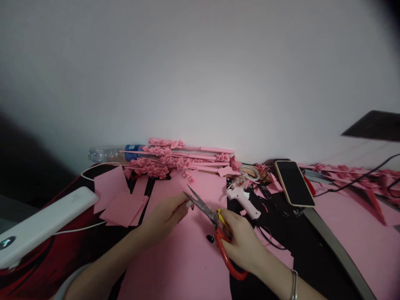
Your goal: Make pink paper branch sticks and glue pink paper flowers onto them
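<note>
My right hand [242, 241] is closed round the red and yellow handles of a pair of scissors [204, 208]. The worn metal blades are parted and point up to the left. Their tips reach my left hand [167, 216], whose fingers are pinched together; whatever they hold is too small or hidden to make out. Both hands are above a large pink paper sheet [179, 260]. A small black oval object [210, 238] lies on the sheet beside the scissors. Just beyond the blades are small pink paper flowers [189, 176].
Pink paper flower stems [175, 156] and a plastic bottle [108, 153] lie along the wall. Pink paper squares [120, 208] and a white lamp-like bar [46, 227] are at left. To the right are a glue gun [243, 200], a phone [294, 183] and dark cables.
</note>
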The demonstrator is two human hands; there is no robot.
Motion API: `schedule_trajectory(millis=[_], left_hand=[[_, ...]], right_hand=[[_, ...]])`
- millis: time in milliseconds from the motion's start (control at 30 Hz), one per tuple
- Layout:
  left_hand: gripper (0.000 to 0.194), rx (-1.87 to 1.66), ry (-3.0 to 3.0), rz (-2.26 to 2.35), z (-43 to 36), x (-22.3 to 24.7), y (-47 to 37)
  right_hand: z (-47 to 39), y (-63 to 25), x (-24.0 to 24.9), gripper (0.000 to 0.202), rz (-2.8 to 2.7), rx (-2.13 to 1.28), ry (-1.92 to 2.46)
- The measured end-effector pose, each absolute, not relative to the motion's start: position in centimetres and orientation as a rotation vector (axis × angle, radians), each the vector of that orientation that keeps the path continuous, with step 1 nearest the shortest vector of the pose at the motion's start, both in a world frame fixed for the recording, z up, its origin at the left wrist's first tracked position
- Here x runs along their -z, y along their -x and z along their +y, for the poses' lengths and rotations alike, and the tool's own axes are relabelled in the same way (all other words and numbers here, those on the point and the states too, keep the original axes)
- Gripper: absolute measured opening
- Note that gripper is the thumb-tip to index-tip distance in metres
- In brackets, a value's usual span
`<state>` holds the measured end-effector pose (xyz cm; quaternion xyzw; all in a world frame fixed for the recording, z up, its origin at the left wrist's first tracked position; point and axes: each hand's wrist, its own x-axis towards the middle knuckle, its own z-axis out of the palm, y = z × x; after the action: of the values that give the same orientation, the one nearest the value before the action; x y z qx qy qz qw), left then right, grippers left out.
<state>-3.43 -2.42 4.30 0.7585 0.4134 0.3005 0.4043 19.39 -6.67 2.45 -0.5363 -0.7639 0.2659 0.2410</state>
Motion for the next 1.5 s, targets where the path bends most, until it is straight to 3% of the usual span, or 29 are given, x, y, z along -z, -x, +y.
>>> schedule_trajectory(millis=[700, 1500], left_hand=[[0.029, -0.719, -1.860, 0.984, -2.35, -4.46, 3.47], [0.034, -0.644, -1.707, 0.998, -2.04, -4.30, 3.38]], right_hand=[[-7.07, -19.10, -2.55, 0.033, -2.079, -0.790, 1.494], [-7.48, -18.94, -2.46, 0.028, -2.073, -0.830, 1.518]])
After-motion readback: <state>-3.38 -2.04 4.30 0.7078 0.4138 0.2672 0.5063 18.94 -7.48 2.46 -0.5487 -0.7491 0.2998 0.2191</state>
